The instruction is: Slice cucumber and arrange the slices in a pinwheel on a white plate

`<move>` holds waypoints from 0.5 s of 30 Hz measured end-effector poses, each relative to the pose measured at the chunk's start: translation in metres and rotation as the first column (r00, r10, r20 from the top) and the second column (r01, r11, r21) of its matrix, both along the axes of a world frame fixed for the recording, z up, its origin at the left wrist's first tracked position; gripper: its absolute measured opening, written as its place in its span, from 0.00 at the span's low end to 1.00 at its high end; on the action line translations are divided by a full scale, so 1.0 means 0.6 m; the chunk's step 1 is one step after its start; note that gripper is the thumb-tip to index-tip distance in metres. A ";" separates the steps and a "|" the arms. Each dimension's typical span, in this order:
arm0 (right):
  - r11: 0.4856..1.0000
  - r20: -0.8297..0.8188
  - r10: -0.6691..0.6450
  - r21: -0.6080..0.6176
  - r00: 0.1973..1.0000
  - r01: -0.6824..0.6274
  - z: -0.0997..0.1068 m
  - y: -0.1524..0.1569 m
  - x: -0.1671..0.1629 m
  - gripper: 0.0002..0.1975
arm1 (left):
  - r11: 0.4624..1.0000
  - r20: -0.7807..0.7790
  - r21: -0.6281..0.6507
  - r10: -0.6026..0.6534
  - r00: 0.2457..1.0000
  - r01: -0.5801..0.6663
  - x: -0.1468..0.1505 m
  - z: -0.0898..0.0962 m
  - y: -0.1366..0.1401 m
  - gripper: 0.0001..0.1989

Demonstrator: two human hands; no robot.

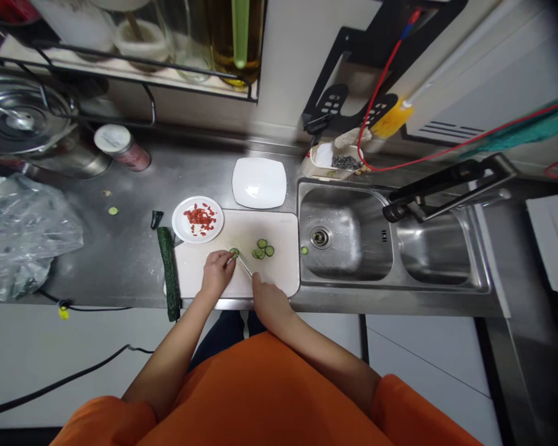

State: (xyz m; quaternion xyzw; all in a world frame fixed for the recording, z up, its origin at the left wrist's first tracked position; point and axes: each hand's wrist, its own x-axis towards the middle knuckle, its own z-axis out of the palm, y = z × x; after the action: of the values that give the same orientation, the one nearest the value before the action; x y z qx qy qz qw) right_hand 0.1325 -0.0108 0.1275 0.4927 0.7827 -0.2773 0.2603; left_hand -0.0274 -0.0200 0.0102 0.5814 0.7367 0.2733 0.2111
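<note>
Over the white cutting board point(279, 279), my left hand point(217, 272) pinches a small cucumber slice point(234, 252) with its fingertips. My right hand point(270, 302) is closed around the handle of a knife point(245, 265), whose thin blade points up and left against that slice. Several cut cucumber slices point(262, 249) lie on the board to the right of the blade. A long dark cucumber point(168, 272) rests along the board's left edge, with a cut-off end piece point(156, 219) just above it. The round white plate point(179, 230) with red goji berries overlaps the board's upper left corner.
Behind the board is a square white plate point(259, 183). A double sink point(348, 272) adjoins on the right, with a black faucet point(413, 192) over it. Left are a plastic bag point(23, 235), a lidded jar point(123, 147) and a steel pot point(81, 155). A wire shelf point(134, 77) overhangs the counter.
</note>
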 end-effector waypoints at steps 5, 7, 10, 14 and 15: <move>0.998 0.014 -0.033 -0.045 0.999 0.033 -0.013 0.000 -0.007 0.15 | 1.000 0.009 0.003 -0.004 1.000 0.004 -0.001 -0.002 0.000 0.11; 0.998 -0.007 -0.040 -0.053 0.999 0.040 -0.022 -0.002 -0.006 0.16 | 1.000 0.006 0.000 -0.003 1.000 0.003 -0.001 0.001 0.001 0.11; 0.999 -0.047 -0.041 -0.031 0.998 0.039 -0.031 -0.007 0.000 0.18 | 1.000 -0.011 0.002 -0.010 1.000 0.010 -0.001 0.002 0.002 0.11; 0.997 -0.023 -0.047 -0.062 0.999 0.046 -0.026 -0.013 0.015 0.18 | 0.999 -0.019 0.046 -0.019 1.000 0.020 -0.001 -0.002 0.000 0.11; 0.996 -0.011 -0.048 -0.078 0.999 0.047 -0.021 -0.014 0.022 0.18 | 0.998 -0.020 0.055 -0.017 1.000 0.018 -0.001 -0.005 0.000 0.11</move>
State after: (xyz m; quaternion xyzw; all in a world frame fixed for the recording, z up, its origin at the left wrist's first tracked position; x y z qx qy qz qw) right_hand 0.1456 -0.0190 0.1146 0.4989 0.7610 -0.3169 0.2675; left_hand -0.0279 -0.0201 0.0075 0.5962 0.7256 0.2861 0.1902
